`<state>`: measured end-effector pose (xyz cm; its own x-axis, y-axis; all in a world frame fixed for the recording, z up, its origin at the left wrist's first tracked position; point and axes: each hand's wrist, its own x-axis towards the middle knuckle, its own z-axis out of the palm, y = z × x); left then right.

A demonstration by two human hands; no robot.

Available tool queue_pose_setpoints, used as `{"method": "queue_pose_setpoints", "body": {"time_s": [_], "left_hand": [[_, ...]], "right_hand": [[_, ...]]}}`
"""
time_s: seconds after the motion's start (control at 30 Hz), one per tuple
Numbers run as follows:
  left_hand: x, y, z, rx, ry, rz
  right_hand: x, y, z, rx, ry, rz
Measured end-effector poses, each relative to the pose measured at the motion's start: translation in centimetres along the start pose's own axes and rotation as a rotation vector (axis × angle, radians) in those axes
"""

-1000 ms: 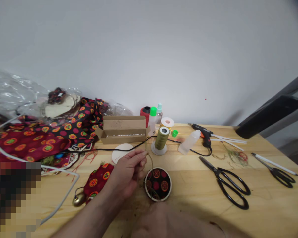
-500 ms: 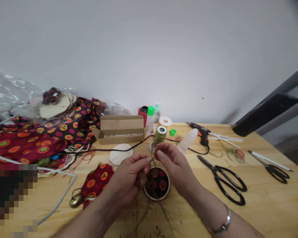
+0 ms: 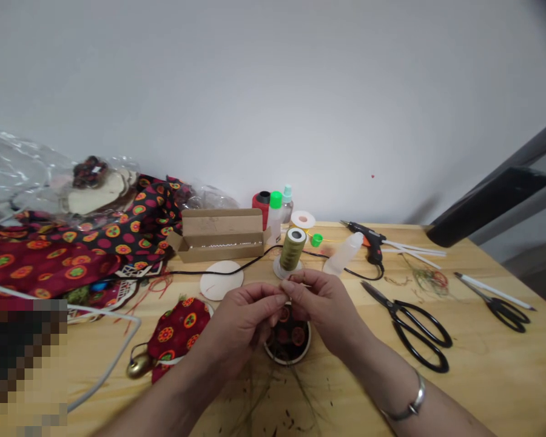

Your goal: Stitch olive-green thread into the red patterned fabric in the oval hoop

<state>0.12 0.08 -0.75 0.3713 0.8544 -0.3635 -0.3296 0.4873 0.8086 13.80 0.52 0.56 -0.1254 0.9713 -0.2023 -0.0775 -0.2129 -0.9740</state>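
My left hand (image 3: 243, 318) and my right hand (image 3: 321, 306) meet fingertip to fingertip above a round fabric-covered disc (image 3: 289, 340) on the wooden table (image 3: 482, 364). Both hands pinch thin olive-green thread that hangs in loose strands toward the table's near edge. The olive thread spool (image 3: 291, 250) stands upright just behind the hands. A red patterned fabric piece (image 3: 175, 334) with a small brass bell (image 3: 139, 366) lies left of my left hand.
Large black scissors (image 3: 414, 328) lie to the right, smaller scissors (image 3: 505, 306) farther right. A glue gun (image 3: 368, 240), a tipped clear bottle (image 3: 343, 255), a cardboard box (image 3: 221, 237), small bottles and patterned cloth (image 3: 50, 261) line the back. A white cable (image 3: 104, 370) curves at left.
My right hand came up from the near edge to join the left over the disc. Both hands then closed together on the thread and dropped slightly.
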Motion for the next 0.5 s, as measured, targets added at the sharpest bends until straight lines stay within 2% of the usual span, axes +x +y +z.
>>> {"method": "queue_pose_setpoints", "body": {"time_s": [0.17,0.5], "left_hand": [[0.02,-0.2,-0.24,0.016,-0.013,-0.007],[0.11,-0.05,-0.23,0.041,-0.03,0.002]], "right_hand": [[-0.02,-0.18,-0.16,-0.118,0.021,-0.093],[-0.01,-0.76,-0.35,-0.188,0.078,-0.131]]}}
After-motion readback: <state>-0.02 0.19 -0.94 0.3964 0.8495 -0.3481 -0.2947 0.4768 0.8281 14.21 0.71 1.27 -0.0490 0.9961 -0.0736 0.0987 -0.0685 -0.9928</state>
